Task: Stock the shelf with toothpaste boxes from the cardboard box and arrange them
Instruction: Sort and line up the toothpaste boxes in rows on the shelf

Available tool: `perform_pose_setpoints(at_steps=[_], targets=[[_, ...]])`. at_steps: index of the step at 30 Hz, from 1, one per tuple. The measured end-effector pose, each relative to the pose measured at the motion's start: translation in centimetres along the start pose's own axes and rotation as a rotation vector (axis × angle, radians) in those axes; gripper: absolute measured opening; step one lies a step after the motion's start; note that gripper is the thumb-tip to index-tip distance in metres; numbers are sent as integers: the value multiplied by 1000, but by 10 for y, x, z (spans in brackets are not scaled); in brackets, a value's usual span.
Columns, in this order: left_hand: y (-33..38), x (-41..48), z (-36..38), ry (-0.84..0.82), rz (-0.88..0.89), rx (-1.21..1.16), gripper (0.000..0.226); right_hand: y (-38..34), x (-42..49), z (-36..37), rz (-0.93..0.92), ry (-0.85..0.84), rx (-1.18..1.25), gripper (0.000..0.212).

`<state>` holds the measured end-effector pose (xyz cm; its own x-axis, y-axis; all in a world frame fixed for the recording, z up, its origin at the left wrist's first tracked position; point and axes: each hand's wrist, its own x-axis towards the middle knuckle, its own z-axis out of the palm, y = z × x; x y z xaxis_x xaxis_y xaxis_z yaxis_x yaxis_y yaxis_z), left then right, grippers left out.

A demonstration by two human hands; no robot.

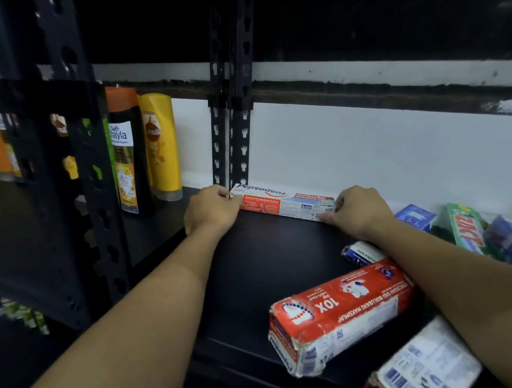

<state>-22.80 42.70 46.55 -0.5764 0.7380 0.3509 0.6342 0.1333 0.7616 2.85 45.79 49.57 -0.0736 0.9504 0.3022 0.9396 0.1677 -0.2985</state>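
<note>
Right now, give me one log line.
left hand grips Pepsodent box | right hand grips other end | box lies along shelf back

Shop, by the look of the stock. Black slotted-steel uprights point(237, 134) and dark shelf point(268, 254); branded shampoo bottles point(160, 146) ranked label-out in the next bay; toothpaste box point(286, 203) at the back; wrapped multipack point(340, 312) and green carton point(466, 229) lying loose at right.
</note>
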Motion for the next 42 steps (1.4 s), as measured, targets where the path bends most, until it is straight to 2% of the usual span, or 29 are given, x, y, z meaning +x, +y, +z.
perform_pose_setpoints(at_steps=[5,30,35,37,39,42], targets=[[-1,2,2,14,-5,9,26,0,1,0,-15,10,-23,41],[-2,5,3,19,2,50,25,-4,-3,-3,-32,-3,-74,43],[-3,3,2,31,-2,17,21,-7,-8,-19,-99,-120,-192,50],[-2,-1,0,65,21,-19,28,-7,-16,-34,-156,-138,-203,50],[2,-10,-6,102,72,-45,34,-7,-29,-51,-232,-179,-166,44],[12,-32,-19,139,182,-104,26,-3,-54,-70,-349,-329,-166,31]])
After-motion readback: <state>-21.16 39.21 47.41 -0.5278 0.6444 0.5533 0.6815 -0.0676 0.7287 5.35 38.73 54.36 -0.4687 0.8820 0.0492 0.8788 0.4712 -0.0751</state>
